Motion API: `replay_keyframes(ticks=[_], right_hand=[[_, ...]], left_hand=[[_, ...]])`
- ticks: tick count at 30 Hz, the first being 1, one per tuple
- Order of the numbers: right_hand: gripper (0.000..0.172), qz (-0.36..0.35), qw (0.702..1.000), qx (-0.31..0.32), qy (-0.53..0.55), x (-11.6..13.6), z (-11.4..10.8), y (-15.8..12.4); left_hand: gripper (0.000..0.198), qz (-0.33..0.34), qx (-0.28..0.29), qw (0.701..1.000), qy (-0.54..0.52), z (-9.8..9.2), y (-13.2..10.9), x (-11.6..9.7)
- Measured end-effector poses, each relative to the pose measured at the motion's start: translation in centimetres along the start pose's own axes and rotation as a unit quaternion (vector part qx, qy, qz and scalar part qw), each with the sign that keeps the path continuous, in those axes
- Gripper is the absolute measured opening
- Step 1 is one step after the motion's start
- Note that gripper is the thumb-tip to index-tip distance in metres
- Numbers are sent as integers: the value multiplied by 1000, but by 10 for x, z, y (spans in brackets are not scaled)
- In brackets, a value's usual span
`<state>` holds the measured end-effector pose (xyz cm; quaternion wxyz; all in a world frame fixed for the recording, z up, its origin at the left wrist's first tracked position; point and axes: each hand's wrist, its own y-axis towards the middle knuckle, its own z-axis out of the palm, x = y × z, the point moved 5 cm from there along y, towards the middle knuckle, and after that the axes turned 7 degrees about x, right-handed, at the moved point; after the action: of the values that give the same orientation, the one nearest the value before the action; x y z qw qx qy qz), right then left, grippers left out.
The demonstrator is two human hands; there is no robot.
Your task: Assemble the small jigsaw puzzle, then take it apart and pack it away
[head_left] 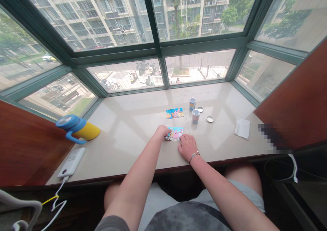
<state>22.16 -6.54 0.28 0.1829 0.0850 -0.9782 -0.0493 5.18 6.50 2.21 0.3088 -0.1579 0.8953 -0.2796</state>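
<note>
**Both hands forward and low, close together**

Left hand [163, 130]: the arm is stretched out from lower centre, forearm bare, wrist straight. Fingers curl down at the tips; can't tell if they pinch anything.

Right hand [187, 146]: palm down and flat, fingers loosely spread and pointing forward-left, gripping nothing. Its forearm enters from lower right, with a bracelet [194, 155] at the wrist.

The hands are near each other, not touching, left slightly further forward.

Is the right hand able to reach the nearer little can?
Probably yes. The right hand touches the puzzle card, and the nearer little can stands just beyond it on the sill, with nothing between.
</note>
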Motion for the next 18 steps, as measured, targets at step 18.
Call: replay_keyframes(ticks=[18], right_hand=[[25, -3, 1000, -7, 11, 0, -3, 0]], left_hand=[[24, 10, -2, 999, -39, 12, -5, -5]])
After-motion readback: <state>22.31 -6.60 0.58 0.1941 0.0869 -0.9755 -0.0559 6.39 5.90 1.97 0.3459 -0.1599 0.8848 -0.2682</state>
